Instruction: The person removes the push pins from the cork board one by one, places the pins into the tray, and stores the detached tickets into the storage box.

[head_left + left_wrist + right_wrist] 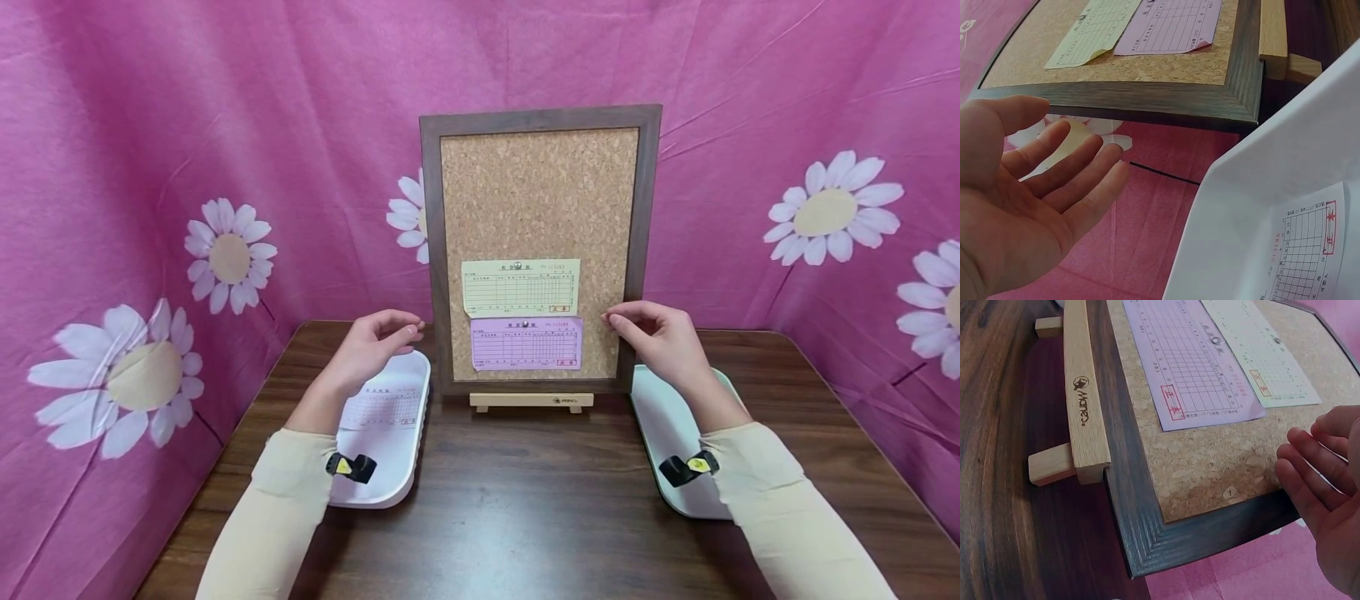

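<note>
A cork board (540, 196) in a dark wooden frame stands upright on a small wooden easel (531, 401). Pinned low on it are a pale green receipt slip (521, 287) and, just below, a purple receipt slip (527, 343), each with a pin near its top. My left hand (372, 346) hovers beside the frame's left edge, palm up and fingers loosely bent, holding nothing. At the right edge, my right hand (660, 333) has its fingertips over the frame and cork, nothing between them. Whether these fingertips touch the board I cannot tell.
A white tray (422, 433) under my left arm contains a white receipt slip (378, 408). Beneath my right arm lies a pale green tray (667, 417), partly hidden. The brown wooden table (510, 517) meets a pink curtain (300, 100) with daisies behind and at both sides.
</note>
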The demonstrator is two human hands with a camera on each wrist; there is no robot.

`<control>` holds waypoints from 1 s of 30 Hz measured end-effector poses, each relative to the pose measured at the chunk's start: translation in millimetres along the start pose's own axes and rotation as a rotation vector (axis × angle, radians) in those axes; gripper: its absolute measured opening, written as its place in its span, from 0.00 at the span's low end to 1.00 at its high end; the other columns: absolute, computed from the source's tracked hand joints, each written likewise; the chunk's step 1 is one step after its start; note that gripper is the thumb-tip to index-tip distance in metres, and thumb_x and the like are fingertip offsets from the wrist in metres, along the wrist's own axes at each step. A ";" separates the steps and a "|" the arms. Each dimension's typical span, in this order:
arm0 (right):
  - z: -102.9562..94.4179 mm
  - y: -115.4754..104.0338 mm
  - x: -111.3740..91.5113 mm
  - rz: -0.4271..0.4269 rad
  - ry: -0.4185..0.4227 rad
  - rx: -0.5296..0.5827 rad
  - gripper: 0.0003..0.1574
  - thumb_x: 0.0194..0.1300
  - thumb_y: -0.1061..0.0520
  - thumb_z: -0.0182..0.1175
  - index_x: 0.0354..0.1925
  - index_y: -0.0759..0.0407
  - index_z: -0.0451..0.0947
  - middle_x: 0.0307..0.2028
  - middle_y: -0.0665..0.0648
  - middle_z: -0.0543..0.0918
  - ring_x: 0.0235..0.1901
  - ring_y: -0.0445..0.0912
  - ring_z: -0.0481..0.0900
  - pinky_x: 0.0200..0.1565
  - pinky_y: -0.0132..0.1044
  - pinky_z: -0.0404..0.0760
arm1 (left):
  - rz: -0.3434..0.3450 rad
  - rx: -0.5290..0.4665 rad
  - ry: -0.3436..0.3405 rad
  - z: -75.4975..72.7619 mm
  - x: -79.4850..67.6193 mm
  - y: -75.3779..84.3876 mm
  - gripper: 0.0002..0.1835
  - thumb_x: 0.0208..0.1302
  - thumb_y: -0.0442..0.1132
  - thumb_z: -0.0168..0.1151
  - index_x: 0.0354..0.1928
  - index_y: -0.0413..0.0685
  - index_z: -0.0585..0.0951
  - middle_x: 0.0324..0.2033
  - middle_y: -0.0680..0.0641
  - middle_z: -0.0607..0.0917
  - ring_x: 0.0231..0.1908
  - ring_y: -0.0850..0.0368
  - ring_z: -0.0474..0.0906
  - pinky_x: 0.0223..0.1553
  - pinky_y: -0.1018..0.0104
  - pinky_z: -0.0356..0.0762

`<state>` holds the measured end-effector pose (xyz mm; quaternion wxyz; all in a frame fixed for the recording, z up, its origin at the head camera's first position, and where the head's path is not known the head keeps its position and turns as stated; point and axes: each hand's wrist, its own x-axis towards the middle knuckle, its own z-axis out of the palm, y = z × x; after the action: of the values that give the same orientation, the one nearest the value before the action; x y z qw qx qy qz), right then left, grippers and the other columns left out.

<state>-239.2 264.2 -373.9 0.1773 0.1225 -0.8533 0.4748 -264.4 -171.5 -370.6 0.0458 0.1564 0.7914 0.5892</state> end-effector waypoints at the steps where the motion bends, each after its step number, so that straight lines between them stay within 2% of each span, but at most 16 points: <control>1: 0.5 -0.7 0.2 0.002 -0.001 -0.001 0.11 0.77 0.60 0.67 0.51 0.66 0.89 0.48 0.70 0.91 0.39 0.24 0.84 0.39 0.19 0.82 | 0.001 -0.003 0.000 0.2 0.2 -0.2 0.18 0.82 0.32 0.56 0.65 0.24 0.77 0.64 0.25 0.81 0.65 0.32 0.81 0.62 0.56 0.87; 6: 1.5 -4.0 1.3 0.010 -0.008 -0.028 0.12 0.77 0.58 0.67 0.51 0.64 0.89 0.48 0.68 0.92 0.37 0.25 0.83 0.37 0.20 0.80 | 0.003 -0.003 0.000 0.9 1.0 -0.9 0.18 0.82 0.33 0.56 0.65 0.25 0.77 0.64 0.26 0.81 0.65 0.33 0.81 0.62 0.56 0.86; 13: 4.8 -9.9 4.3 0.019 -0.018 -0.044 0.13 0.77 0.55 0.67 0.52 0.63 0.90 0.48 0.67 0.92 0.36 0.28 0.82 0.35 0.22 0.80 | -0.004 0.016 0.007 2.3 2.3 1.0 0.18 0.81 0.33 0.57 0.65 0.27 0.79 0.64 0.27 0.82 0.62 0.39 0.83 0.63 0.56 0.86; 17: 6.9 -11.9 5.3 0.007 -0.020 -0.050 0.13 0.77 0.55 0.67 0.52 0.63 0.90 0.48 0.66 0.93 0.36 0.28 0.81 0.35 0.22 0.80 | -0.015 0.019 0.002 3.9 3.3 2.1 0.19 0.81 0.34 0.58 0.65 0.29 0.79 0.64 0.28 0.83 0.64 0.35 0.82 0.63 0.58 0.85; 21: 10.8 -12.9 7.5 -0.003 -0.026 -0.055 0.13 0.77 0.56 0.67 0.51 0.62 0.90 0.46 0.65 0.93 0.35 0.29 0.81 0.35 0.22 0.79 | -0.011 0.034 0.003 5.5 2.9 3.1 0.18 0.81 0.34 0.58 0.65 0.30 0.79 0.63 0.29 0.83 0.63 0.32 0.81 0.66 0.50 0.84; 24: 14.3 -13.1 9.4 -0.011 -0.030 -0.054 0.12 0.77 0.56 0.68 0.50 0.62 0.90 0.45 0.65 0.93 0.34 0.30 0.81 0.35 0.22 0.79 | -0.004 0.065 0.013 6.3 2.9 3.4 0.18 0.81 0.34 0.59 0.65 0.31 0.80 0.63 0.30 0.84 0.61 0.35 0.82 0.66 0.45 0.83; 28: 17.8 -13.8 11.1 -0.020 -0.025 -0.059 0.11 0.76 0.56 0.68 0.49 0.62 0.91 0.44 0.65 0.93 0.33 0.30 0.81 0.33 0.23 0.79 | 0.003 0.100 0.020 6.9 4.2 3.5 0.19 0.81 0.35 0.59 0.66 0.32 0.81 0.64 0.31 0.84 0.61 0.40 0.83 0.65 0.48 0.83; 30: 19.0 -14.1 11.6 -0.017 -0.027 -0.064 0.11 0.76 0.56 0.68 0.49 0.61 0.91 0.44 0.64 0.92 0.33 0.31 0.80 0.32 0.24 0.78 | 0.004 0.100 0.019 7.4 4.7 3.7 0.19 0.81 0.35 0.59 0.66 0.32 0.81 0.65 0.31 0.83 0.62 0.39 0.83 0.65 0.50 0.83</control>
<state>-247.9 240.1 -367.4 0.1738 0.1304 -0.8691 0.4443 -266.3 -162.4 -368.9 0.0289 0.1545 0.8200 0.5504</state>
